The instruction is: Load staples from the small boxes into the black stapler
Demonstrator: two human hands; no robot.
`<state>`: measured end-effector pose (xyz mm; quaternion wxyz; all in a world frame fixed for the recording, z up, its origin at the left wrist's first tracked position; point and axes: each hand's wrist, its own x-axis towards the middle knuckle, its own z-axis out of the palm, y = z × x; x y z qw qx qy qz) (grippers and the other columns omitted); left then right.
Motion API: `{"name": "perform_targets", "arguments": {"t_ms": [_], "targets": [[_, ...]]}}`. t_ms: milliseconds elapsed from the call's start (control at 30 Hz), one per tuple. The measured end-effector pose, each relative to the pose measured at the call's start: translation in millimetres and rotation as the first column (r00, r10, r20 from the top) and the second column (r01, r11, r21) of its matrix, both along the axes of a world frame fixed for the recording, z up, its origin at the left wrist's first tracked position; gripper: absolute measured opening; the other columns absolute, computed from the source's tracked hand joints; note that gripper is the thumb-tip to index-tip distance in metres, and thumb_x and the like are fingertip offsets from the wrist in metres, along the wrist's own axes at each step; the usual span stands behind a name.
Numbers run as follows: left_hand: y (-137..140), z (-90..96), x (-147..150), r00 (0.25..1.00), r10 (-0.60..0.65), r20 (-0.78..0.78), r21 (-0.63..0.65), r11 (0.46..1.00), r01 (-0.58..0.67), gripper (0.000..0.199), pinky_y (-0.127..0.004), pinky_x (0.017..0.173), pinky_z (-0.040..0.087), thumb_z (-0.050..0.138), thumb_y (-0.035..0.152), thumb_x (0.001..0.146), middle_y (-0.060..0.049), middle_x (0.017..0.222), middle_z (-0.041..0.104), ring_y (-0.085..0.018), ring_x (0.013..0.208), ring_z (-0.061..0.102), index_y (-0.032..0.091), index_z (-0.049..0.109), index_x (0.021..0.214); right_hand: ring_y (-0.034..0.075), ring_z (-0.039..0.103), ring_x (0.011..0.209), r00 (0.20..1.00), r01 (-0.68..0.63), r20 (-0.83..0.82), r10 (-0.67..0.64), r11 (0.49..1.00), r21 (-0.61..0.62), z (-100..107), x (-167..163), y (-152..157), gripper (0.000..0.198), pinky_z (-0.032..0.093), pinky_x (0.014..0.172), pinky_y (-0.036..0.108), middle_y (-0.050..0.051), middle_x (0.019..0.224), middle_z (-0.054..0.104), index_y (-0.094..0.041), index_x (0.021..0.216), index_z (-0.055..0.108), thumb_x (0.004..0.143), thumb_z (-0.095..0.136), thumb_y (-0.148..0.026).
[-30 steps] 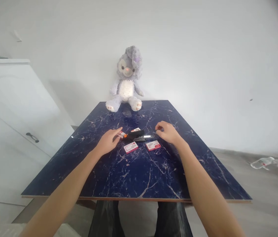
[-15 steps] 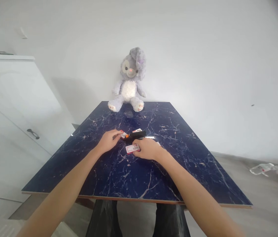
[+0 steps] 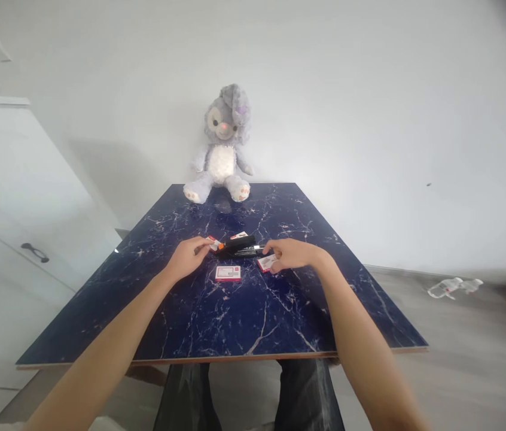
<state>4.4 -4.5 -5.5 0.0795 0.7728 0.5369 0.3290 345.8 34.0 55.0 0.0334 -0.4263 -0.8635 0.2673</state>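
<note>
A black stapler (image 3: 240, 243) with an orange tip and shiny metal parts lies in the middle of the table. My left hand (image 3: 186, 257) is closed at its left, fingertips gripping the edge of a small red-and-white box (image 3: 214, 243). On the right, my right hand (image 3: 293, 254) has thumb and fingers around another small red-and-white box (image 3: 265, 262), its index finger near the stapler's metal end. A third box, a white carton with red sides (image 3: 228, 273), lies flat in front of the stapler, touched by neither hand. Behind the stapler another small box (image 3: 239, 235) is partly hidden.
A grey plush rabbit (image 3: 221, 160) sits at the table's far edge against the wall. The dark blue marbled table (image 3: 244, 323) narrows away from me. A white cabinet (image 3: 20, 197) stands at the left. Clear plastic items (image 3: 454, 287) lie on the floor at right.
My right hand has let go of the front box and moved right to the box on that side. My left hand stays at its box. The whole view has shifted slightly.
</note>
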Motion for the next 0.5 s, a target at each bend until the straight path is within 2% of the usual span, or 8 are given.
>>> {"name": "perform_targets", "arguments": {"t_ms": [67, 133, 233, 333, 433, 500], "targets": [[-1, 1.4, 1, 1.000, -0.019, -0.001, -0.013, 1.000, 0.019, 0.029, -0.029, 0.071, 0.050, 0.050, 0.035, 0.095, -0.005, 0.105, 0.074, -0.020, 0.086, 0.068, 0.025, 0.074, 0.108, 0.017, 0.055, 0.063, 0.997, 0.010, 0.081, -0.011, 1.000, 0.010, -6, -1, 2, 0.053, 0.032, 0.054, 0.026, 0.005, 0.086, 0.067, -0.022, 0.109, 0.069, 0.059, 0.082, -0.036], [-3, 3.7, 3, 1.000, -0.015, 0.013, 0.000, 1.000, 0.015, 0.030, -0.028, 0.069, 0.049, 0.049, 0.035, 0.095, -0.005, 0.104, 0.074, -0.019, 0.084, 0.068, 0.025, 0.075, 0.107, 0.017, 0.054, 0.062, 0.998, -0.017, 0.065, 0.013, 0.998, 0.058, -8, -8, 0, 0.043, 0.031, 0.053, 0.027, 0.004, 0.083, 0.066, -0.021, 0.098, 0.071, 0.062, 0.080, -0.042], [-8, 8.8, 8, 0.998, 0.025, 0.056, 0.060, 0.998, -0.028, 0.028, -0.026, 0.065, 0.047, 0.051, 0.034, 0.095, -0.005, 0.098, 0.075, -0.017, 0.077, 0.067, 0.023, 0.074, 0.104, 0.012, 0.046, 0.055, 0.989, -0.082, -0.110, 0.094, 0.990, 0.111, -8, -25, -9, 0.037, 0.027, 0.052, 0.025, -0.002, 0.067, 0.058, -0.023, 0.093, 0.070, 0.071, 0.073, -0.053], [-18, 14.9, 17, 0.996, 0.022, 0.081, 0.075, 0.997, -0.029, 0.026, -0.025, 0.057, 0.043, 0.053, 0.034, 0.093, -0.002, 0.074, 0.072, -0.014, 0.058, 0.061, 0.021, 0.074, 0.103, 0.009, 0.035, 0.049, 0.937, -0.030, -0.331, 0.116, 0.967, 0.254, -13, -46, -20, 0.035, 0.024, 0.052, 0.024, -0.008, 0.055, 0.044, -0.021, 0.098, 0.068, 0.077, 0.070, -0.049], [-28, 18.8, 26, 0.993, -0.077, 0.088, 0.059, 0.996, 0.072, 0.026, -0.024, 0.057, 0.043, 0.052, 0.033, 0.094, 0.001, 0.065, 0.067, -0.012, 0.052, 0.056, 0.021, 0.071, 0.108, 0.008, 0.035, 0.050, 0.855, 0.091, -0.502, 0.131, 0.915, 0.393, -26, -67, -31, 0.035, 0.029, 0.056, 0.023, -0.009, 0.054, 0.040, -0.019, 0.100, 0.065, 0.076, 0.071, -0.045], [-33, 19.3, 32, 0.983, -0.171, 0.074, 0.077, 0.983, 0.165, 0.034, -0.026, 0.062, 0.047, 0.055, 0.034, 0.092, 0.000, 0.077, 0.069, -0.013, 0.059, 0.060, 0.021, 0.064, 0.122, 0.009, 0.041, 0.052, 0.794, 0.120, -0.593, 0.138, 0.920, 0.374, -35, -79, -37, 0.035, 0.034, 0.058, 0.023, -0.008, 0.057, 0.045, -0.020, 0.099, 0.062, 0.077, 0.072, -0.044]]}}
